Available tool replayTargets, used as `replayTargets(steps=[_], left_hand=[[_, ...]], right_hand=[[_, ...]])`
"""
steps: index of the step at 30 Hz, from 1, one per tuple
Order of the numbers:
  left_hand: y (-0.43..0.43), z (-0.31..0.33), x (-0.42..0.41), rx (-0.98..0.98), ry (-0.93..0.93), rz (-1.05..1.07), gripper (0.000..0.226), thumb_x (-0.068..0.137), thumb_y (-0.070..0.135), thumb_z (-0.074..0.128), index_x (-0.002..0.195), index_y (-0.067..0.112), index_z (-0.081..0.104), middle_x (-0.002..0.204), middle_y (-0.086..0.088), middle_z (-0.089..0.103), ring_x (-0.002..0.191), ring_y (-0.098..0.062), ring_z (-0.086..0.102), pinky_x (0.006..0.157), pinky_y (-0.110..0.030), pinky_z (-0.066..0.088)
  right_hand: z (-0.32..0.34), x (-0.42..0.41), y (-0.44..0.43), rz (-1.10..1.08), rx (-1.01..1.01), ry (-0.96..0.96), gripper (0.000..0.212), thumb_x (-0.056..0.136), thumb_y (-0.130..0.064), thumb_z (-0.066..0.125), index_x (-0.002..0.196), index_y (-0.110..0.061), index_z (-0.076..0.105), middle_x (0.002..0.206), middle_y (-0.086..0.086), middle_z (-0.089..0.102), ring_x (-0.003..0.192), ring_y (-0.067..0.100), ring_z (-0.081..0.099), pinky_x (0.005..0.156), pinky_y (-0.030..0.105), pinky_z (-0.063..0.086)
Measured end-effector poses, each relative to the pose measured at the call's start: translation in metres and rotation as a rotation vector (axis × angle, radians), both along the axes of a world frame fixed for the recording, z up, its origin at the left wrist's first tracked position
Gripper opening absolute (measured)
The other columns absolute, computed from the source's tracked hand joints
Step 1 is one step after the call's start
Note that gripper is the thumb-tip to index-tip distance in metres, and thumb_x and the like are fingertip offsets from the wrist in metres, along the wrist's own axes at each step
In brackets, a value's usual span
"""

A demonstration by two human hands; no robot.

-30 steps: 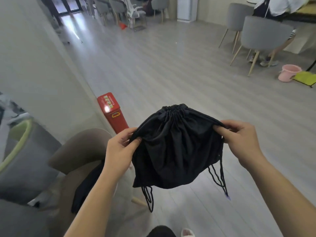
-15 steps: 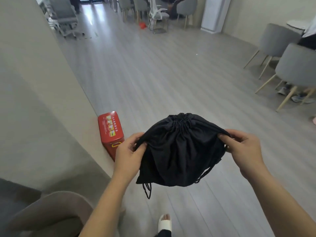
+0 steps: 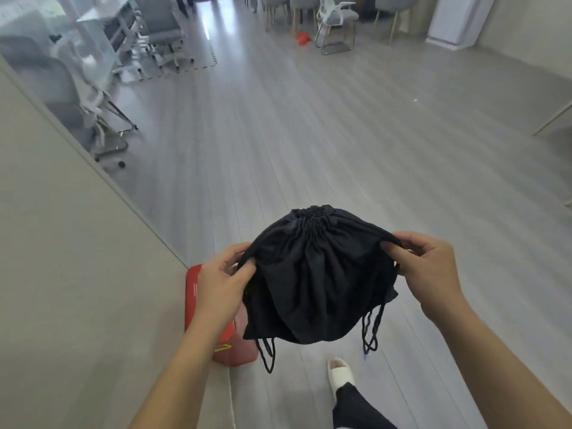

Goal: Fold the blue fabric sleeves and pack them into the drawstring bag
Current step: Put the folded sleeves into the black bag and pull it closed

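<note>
Both hands up front, drawstring bag (image 3: 315,274) strung between them in mid-air over the grey floor (image 3: 340,150). L hand (image 3: 221,286) – thumb and forefinger nipped onto the bag's edge, other fingers curled behind the cloth. R hand (image 3: 430,274) does the same on the opposite edge, thumb on top, fingers tucked under the fabric, so each side is grasped. Bag's black, rounded out a bit, mouth puckered tight at the far side, beyond both sets of knuckles; what's inside, can't tell. Rest of the bag sags below the hands, toward the person. A cord loop (image 3: 268,354) dangles under the L hand's side, a second cord loop (image 3: 371,332) under the R wrist, both hanging free. Behind and below the L hand, a red box (image 3: 193,292) sits on the floor at the foot of the pale wall (image 3: 62,274) – hand and forearm cover part of it. Below the bag, nearer the R forearm, a foot in a white slipper (image 3: 340,373). Far beyond the hands, office chairs (image 3: 335,18), blurry w/ distance
</note>
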State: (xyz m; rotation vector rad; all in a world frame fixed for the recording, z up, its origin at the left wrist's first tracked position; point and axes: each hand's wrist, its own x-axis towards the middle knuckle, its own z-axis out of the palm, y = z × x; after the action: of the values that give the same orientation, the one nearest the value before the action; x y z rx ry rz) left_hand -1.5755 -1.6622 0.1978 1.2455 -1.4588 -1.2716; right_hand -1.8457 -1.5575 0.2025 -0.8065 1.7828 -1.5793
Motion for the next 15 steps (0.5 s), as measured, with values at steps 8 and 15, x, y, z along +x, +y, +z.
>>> replayTargets(steps=[8,15], left_hand=[[-0.190,0.013,-0.016,0.006,-0.054,0.241,0.029,0.094,0.001,0.062,0.101,0.026,0.074,0.093,0.013,0.077,0.089,-0.004,0.072,0.072,-0.015,0.056],[-0.395,-0.007,0.009,-0.039,-0.021,0.420,0.031,0.094,0.001,0.061,0.094,0.031,0.072,0.079,0.025,0.073,0.075,0.009,0.067,0.063,-0.006,0.049]], right_hand=[[0.007,-0.030,-0.276,0.273,0.047,-0.037,0.015,0.089,-0.008,0.072,0.084,-0.020,0.080,0.079,0.011,0.076,0.070,0.024,0.070,0.059,0.047,0.060],[-0.003,-0.001,-0.523,0.414,0.035,0.046,0.010,0.088,-0.012,0.073,0.088,-0.019,0.080,0.078,0.006,0.078,0.074,0.028,0.074,0.068,0.044,0.061]])
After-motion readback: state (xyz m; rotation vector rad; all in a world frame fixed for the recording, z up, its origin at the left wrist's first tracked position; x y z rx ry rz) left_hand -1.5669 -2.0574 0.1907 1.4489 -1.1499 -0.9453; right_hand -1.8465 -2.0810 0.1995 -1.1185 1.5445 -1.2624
